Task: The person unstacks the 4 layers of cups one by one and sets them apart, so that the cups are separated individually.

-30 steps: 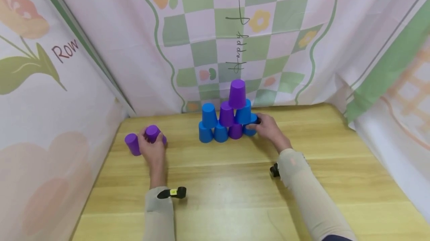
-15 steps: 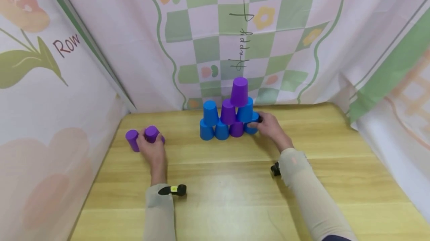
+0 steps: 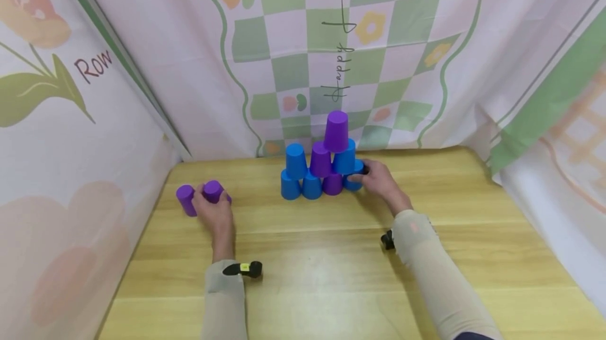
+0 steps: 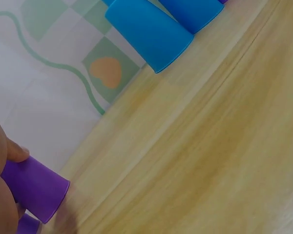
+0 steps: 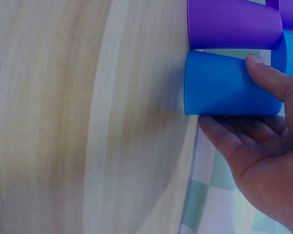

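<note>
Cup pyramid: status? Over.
Left hand holds a purple cup; right hand grips the bottom row's rightmost blue cup. Pyramid standing, lone purple cup on top. Second purple cup close beside left hand.

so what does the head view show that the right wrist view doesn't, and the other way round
Only the head view: the left hand holding a gripped purple cup, the leftmost purple cup beside it, and the top purple cup of the stack.

Only the right wrist view: the inner side of the right hand, fingers opposite the thumb.

Both: the right hand holding the end blue cup, wooden tabletop, green-checked curtain.
</note>
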### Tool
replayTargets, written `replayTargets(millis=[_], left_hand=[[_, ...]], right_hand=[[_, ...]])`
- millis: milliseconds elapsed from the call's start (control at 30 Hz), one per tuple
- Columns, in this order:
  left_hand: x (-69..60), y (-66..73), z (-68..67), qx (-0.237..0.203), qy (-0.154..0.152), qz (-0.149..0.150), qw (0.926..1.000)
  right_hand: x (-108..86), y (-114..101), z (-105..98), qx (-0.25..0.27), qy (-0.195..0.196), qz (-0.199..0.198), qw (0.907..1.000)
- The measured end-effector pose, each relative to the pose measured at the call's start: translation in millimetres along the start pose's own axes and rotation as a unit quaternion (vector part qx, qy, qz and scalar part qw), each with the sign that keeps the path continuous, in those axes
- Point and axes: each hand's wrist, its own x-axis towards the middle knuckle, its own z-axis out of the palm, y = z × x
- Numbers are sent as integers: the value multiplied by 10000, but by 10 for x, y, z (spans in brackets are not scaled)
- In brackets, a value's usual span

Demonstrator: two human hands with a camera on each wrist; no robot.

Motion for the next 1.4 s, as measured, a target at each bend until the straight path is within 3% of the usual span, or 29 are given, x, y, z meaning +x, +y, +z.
replayTargets(millis=[433, 767, 1033, 1167, 1400], left_hand=[[0, 65, -6, 56, 70, 91, 9999], [-28, 271, -64, -233, 36, 250, 9994], [-71, 504, -77, -353, 27, 838, 9959], [-126, 629, -59, -484, -187, 1044, 9932], [-279, 877, 10, -724, -954, 1274, 9846]], right_hand=[[-2, -5, 3, 20, 47, -97, 9999], [-8, -7, -3, 4, 47, -40, 10000], [-8, 4, 0, -19, 28, -37, 10000], [-4, 16, 2, 3, 6, -2, 10000], [-7, 8, 14, -2, 48, 0, 10000]])
